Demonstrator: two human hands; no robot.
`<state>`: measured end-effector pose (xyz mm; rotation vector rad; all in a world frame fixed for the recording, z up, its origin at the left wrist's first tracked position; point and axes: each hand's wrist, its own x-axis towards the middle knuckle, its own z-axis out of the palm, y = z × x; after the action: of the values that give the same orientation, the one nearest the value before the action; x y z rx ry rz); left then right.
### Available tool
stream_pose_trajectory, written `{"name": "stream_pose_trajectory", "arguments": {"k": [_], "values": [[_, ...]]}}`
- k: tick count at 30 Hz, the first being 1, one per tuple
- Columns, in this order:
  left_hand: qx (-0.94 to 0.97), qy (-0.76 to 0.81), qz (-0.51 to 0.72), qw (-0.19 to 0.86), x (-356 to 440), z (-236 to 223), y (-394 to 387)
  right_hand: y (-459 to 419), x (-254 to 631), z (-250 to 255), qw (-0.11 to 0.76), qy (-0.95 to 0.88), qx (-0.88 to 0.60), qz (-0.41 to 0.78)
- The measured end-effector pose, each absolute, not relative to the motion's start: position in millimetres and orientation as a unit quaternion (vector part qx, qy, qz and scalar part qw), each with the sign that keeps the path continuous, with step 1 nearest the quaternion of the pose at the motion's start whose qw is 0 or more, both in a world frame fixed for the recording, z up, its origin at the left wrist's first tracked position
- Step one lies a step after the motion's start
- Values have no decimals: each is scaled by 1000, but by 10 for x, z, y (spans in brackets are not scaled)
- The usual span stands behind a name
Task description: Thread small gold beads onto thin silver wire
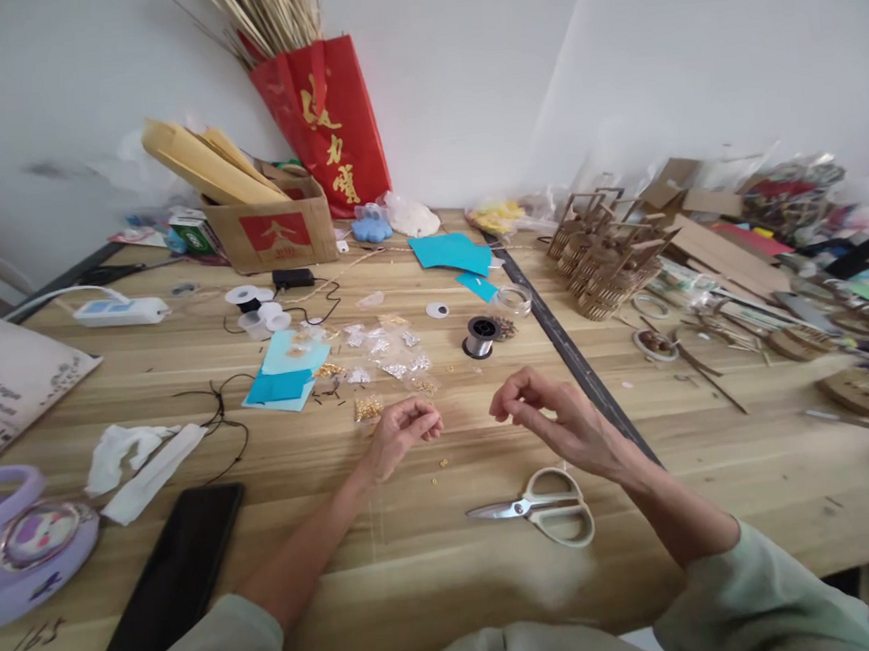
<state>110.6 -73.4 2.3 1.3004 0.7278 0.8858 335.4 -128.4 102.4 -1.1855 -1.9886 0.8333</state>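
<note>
My left hand [402, 433] hovers just above the wooden table [437, 546], fingers pinched together on something too small to make out. My right hand [554, 421] is a short way to its right, fingers also curled into a pinch. A few tiny gold beads [440, 467] lie on the wood below the left hand. Small clear bags of gold beads [381, 355] are spread just beyond both hands. White-handled scissors [543, 510] lie shut on the table beneath my right wrist. A spool of thin wire [480, 338] stands behind the hands.
A black phone [169, 587] lies at front left beside a purple bag [15, 539] and white tissue [140, 459]. Teal paper [284, 377], a power strip [121, 311], a cardboard box [276, 228] and a red bag [328, 123] sit further back. Wooden model parts [605, 252] crowd the right side.
</note>
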Motion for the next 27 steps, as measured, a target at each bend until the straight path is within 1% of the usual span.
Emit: {"name": "stream_pose_trajectory", "arguments": {"k": [8, 15, 21, 24, 27], "values": [[566, 338, 396, 639, 1089, 16, -705, -1248, 3458, 1292, 379, -781, -449, 211], [559, 341, 397, 643, 1069, -1, -689, -1291, 3427, 1448, 451, -748, -456, 174], [549, 340, 410, 644, 1057, -18, -652, -1398, 3384, 1580, 503, -722, -437, 187], [535, 354, 416, 644, 1054, -25, -627, -1470, 3358, 1650, 520, -721, -410, 204], [528, 364, 415, 645, 1059, -23, -600, -1554, 3353, 1675, 557, -700, -380, 235]]}}
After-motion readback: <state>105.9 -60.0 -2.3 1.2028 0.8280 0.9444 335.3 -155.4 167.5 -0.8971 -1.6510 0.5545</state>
